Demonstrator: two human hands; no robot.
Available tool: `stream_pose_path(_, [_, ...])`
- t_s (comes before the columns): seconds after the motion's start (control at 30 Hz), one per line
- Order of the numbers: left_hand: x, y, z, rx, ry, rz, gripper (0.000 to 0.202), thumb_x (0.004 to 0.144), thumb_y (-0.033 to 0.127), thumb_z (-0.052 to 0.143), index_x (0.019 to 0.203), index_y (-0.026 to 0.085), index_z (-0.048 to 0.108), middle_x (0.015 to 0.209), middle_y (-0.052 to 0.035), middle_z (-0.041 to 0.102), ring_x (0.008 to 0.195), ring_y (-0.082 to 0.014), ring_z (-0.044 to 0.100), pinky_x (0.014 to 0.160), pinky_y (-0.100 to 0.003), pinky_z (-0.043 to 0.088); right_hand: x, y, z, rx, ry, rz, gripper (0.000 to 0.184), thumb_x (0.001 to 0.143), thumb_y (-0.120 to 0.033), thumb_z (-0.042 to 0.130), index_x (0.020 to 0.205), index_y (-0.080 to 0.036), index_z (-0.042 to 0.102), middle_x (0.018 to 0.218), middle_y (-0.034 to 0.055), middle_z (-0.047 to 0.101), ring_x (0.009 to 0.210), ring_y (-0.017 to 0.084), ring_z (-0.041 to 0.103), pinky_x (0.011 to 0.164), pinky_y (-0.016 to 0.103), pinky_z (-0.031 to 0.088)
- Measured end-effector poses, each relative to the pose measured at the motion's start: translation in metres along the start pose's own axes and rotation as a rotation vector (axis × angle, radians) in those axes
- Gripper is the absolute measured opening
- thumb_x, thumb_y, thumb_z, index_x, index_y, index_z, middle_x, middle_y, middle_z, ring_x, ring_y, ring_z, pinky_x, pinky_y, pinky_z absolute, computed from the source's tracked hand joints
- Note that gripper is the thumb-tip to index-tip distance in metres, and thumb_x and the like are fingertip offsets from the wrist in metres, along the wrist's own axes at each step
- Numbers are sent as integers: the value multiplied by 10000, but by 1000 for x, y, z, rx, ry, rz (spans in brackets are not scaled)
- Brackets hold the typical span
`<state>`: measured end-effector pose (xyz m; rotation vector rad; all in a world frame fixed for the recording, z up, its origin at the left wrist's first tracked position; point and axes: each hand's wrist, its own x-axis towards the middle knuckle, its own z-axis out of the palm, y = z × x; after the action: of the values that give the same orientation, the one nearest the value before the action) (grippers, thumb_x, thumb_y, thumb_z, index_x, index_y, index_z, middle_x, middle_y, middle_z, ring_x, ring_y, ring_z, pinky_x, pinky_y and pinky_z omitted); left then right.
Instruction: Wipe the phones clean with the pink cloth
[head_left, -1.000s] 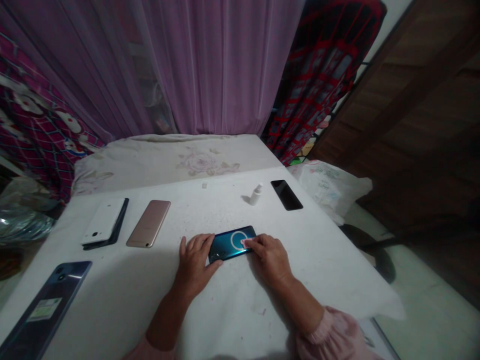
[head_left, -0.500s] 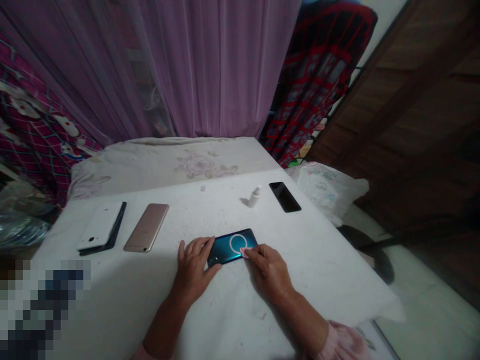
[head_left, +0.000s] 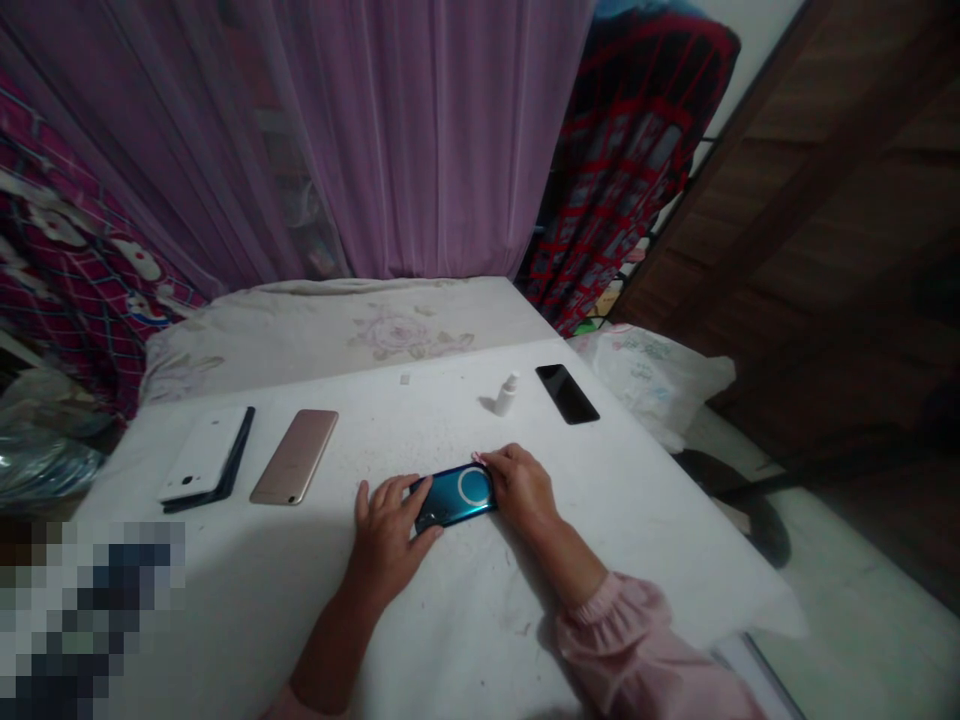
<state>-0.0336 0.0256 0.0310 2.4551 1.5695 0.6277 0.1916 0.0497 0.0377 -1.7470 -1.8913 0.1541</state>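
Observation:
A glossy blue smartphone [head_left: 444, 500] lies back up on the white-covered table, with a pale ring [head_left: 460, 487] on its back. My left hand [head_left: 386, 540] grips its left end, fingers on the far edge and thumb on the near edge. At the other end, my right hand [head_left: 527, 492] pinches a small pink cloth [head_left: 478, 458] against the far right corner of the phone. Most of the cloth is hidden by my fingers. The phone's right end is partly covered by that hand.
Left of my hands are a rose-gold phone [head_left: 298, 455] and a white phone [head_left: 204, 455] resting on a dark one [head_left: 238, 462]. Farther back stand a small white spray bottle [head_left: 506, 396] and a black phone [head_left: 568, 393]. A plastic bag [head_left: 652, 370] hangs by the table's right edge.
My right hand has moved with the pink cloth from the phone's near edge beside the ring to its far right corner. The left hand keeps its hold.

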Motion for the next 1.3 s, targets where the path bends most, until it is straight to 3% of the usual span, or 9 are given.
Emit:
stream_pose_path(0.17, [1, 2, -1, 1, -1, -13, 488, 817, 273, 633, 1300, 255, 563, 1233, -113, 616, 1156, -326, 550, 1087, -668, 198, -49, 8, -6, 132, 19, -42, 326, 949, -226, 448, 1143, -270, 706, 842, 43, 623, 769, 146, 587, 656, 231, 444])
stream_pose_path(0.23, [1, 1, -1, -7, -10, -6, 493, 814, 271, 633, 1302, 254, 561, 1231, -111, 617, 1155, -325, 551, 1085, -665, 207, -54, 10, -7, 145, 30, -34, 331, 936, -203, 455, 1138, -269, 708, 849, 43, 628, 773, 146, 595, 667, 234, 456])
stream_pose_path(0.47, [1, -1, 0, -18, -19, 2, 502, 831, 272, 611, 1328, 267, 541, 1252, -111, 611, 1174, -315, 536, 1088, -660, 189, 4, 4, 1, -5, -6, 13, 234, 912, -210, 555, 1000, -285, 759, 798, 21, 642, 744, 137, 606, 641, 215, 433])
stream_pose_path(0.53, [0, -1, 0, -14, -13, -5, 499, 832, 280, 614, 1326, 264, 544, 1247, -115, 612, 1170, -319, 538, 1086, -669, 186, 6, 3, 2, 6, -4, 17, 234, 918, -216, 548, 990, -279, 761, 793, 24, 637, 751, 144, 604, 647, 220, 435])
stream_pose_path(0.73, [1, -1, 0, -9, -14, -3, 500, 824, 276, 624, 1317, 241, 552, 1239, -122, 609, 1159, -330, 548, 1079, -681, 200, -47, 10, -7, 158, 21, -20, 321, 933, -197, 474, 1144, -276, 704, 859, 33, 627, 793, 144, 611, 691, 230, 476])
stream_pose_path(0.8, [2, -1, 0, -12, -20, -5, 496, 822, 267, 622, 1313, 235, 553, 1236, -125, 611, 1158, -328, 549, 1079, -677, 200, -52, 11, -9, 173, 24, -16, 321, 934, -199, 469, 1136, -272, 707, 871, 34, 635, 808, 143, 621, 704, 231, 480])
stream_pose_path(1.07, [-2, -7, 4, -15, -9, 10, 524, 840, 305, 607, 1347, 225, 504, 1292, -134, 601, 1206, -324, 530, 1097, -649, 187, 8, 1, 0, -70, -19, 39, 227, 925, -244, 550, 982, -268, 768, 805, 35, 650, 748, 160, 603, 632, 238, 411])
stream_pose_path(1.17, [-6, -16, 9, -22, 8, 7, 593, 817, 295, 621, 1374, 181, 453, 1316, -151, 597, 1274, -340, 485, 1112, -626, 190, 14, -1, 0, -97, -48, 51, 220, 925, -249, 559, 972, -282, 772, 822, 31, 660, 756, 162, 599, 641, 243, 397])
stream_pose_path(1.3, [-7, -22, 11, -75, 7, -10, 650, 795, 259, 625, 1397, 211, 385, 1331, -125, 599, 1305, -323, 460, 1127, -606, 174, 10, -12, 0, -133, -97, 31, 229, 920, -248, 555, 989, -294, 769, 845, 36, 667, 765, 172, 587, 652, 262, 380])
